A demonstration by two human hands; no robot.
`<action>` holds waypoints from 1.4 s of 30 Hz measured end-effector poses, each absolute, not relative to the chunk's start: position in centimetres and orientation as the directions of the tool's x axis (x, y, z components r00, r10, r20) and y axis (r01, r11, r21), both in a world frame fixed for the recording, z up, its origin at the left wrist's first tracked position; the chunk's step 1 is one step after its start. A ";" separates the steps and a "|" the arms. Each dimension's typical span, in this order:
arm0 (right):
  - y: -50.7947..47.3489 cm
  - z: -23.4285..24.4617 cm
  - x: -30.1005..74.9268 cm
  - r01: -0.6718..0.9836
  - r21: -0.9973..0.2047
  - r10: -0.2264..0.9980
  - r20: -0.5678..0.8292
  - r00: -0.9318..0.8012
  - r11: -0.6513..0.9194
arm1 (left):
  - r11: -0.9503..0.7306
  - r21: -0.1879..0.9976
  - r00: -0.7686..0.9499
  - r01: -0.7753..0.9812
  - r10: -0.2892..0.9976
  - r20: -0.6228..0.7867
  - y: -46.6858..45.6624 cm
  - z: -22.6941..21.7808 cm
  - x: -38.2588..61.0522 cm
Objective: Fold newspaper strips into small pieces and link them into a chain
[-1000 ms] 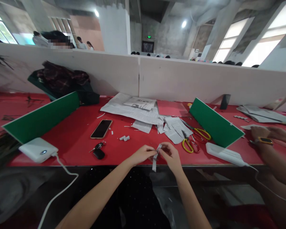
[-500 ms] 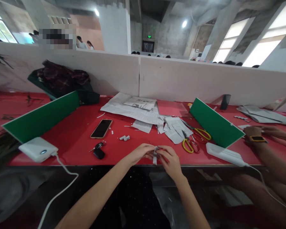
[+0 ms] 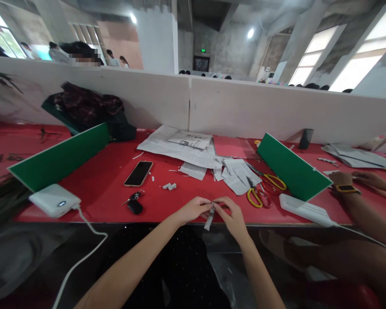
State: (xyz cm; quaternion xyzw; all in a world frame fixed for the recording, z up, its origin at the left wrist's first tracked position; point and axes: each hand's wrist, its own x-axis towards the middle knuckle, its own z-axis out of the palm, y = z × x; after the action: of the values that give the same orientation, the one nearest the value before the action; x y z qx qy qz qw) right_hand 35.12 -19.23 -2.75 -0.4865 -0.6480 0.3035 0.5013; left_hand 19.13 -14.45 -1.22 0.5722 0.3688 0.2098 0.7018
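Note:
Near the table's front edge, my left hand (image 3: 195, 209) and my right hand (image 3: 230, 213) meet, thumbs and forefingers pinched together on a narrow paper strip (image 3: 208, 223). The strip's lower end hangs down between the hands; its upper end is covered by my fingertips. Small folded paper pieces (image 3: 170, 186) lie on the red table just beyond my left hand. To the right of my right hand are yellow-handled scissors (image 3: 254, 197), and beside them a pair with red handles (image 3: 267, 201). Cut newspaper pieces (image 3: 239, 176) lie behind the scissors.
Keys (image 3: 135, 204) and a phone (image 3: 138, 173) lie at left. Newspaper sheets (image 3: 173, 150) and a pink folder (image 3: 233, 147) are at the back. Green boards (image 3: 61, 156) stand on both sides, with white power banks (image 3: 54, 201) beside them. A co-worker's hands (image 3: 342, 180) are at far right.
The strip's hanging end has swung slightly left and down and shows longer. My fingers have shifted their pinch at its top, the right-hand fingers closing in. The view has moved slightly.

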 end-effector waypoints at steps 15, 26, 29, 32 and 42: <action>-18.8 -2.4 36.0 0.340 -0.891 0.953 0.299 -0.057 0.300 | 0.300 0.953 0.684 0.033 0.688 -0.241 -14.9 -1.2 19.5; -18.9 -2.6 36.1 0.347 -0.868 0.933 0.351 -0.081 0.357 | 0.190 0.979 0.645 0.072 0.740 -0.191 -14.7 -2.2 19.6; -19.1 -2.4 36.1 0.360 -0.868 0.938 0.337 -0.081 0.343 | 0.026 0.987 0.625 0.158 0.771 -0.120 -14.9 -2.1 19.4; -19.1 -2.3 36.2 0.371 -0.878 0.953 0.278 -0.122 0.304 | -0.124 0.962 0.641 0.242 0.765 -0.063 -15.3 -1.6 19.2; -18.4 -4.4 35.3 0.239 -0.950 0.980 0.190 -0.065 0.200 | -0.282 0.882 0.654 0.378 0.755 -0.039 -15.7 -0.7 18.7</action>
State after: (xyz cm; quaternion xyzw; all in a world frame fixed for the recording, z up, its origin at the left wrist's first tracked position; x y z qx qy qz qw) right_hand 35.29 -18.43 -4.36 -0.4955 -0.6149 0.3928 0.4712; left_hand 18.65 -15.67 -0.75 0.7755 0.3651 0.1986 0.4752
